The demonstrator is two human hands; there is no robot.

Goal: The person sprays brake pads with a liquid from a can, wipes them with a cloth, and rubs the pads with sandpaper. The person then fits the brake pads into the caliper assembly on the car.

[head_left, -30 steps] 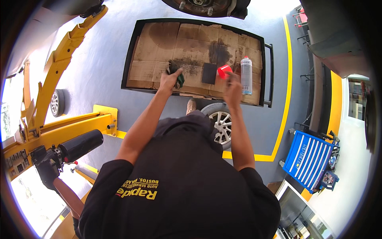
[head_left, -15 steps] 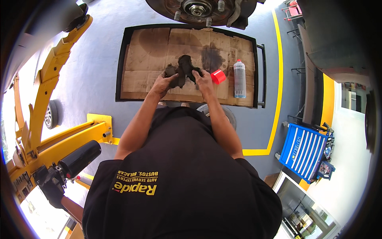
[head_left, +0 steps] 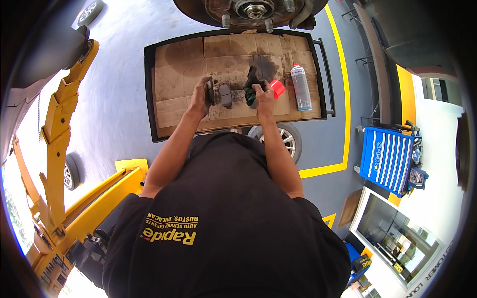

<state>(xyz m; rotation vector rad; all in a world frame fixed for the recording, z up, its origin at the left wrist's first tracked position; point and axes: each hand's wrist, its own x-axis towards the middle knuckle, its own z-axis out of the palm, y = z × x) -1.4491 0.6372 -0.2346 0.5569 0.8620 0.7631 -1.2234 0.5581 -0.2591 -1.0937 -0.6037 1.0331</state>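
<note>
My left hand (head_left: 200,98) grips a dark brake pad (head_left: 211,91), turned edge-on, over the left half of the cardboard. Just right of it a second grey brake pad (head_left: 226,95) appears to lie flat on the cardboard (head_left: 179,74). A crumpled, dark, dirty rag (head_left: 251,85) is bunched in the closed fingers of my right hand (head_left: 265,101). Close beside that hand sits a red cap (head_left: 277,89). Farther right, a grey spray can (head_left: 301,88) with a red top rests on the cardboard.
The stained cardboard lines a black-framed tray table (head_left: 150,99) with a side handle (head_left: 325,74). A wheel hub with studs (head_left: 255,11) overhangs the far edge. At left stands a yellow lift arm (head_left: 62,119); a blue tool cabinet (head_left: 386,160) is at right. A wheel (head_left: 283,139) lies below the table.
My hands have moved apart. The rag, spread between both hands before, is now bunched in my right hand alone. Two brake pads now show plainly. The whole view has shifted a little.
</note>
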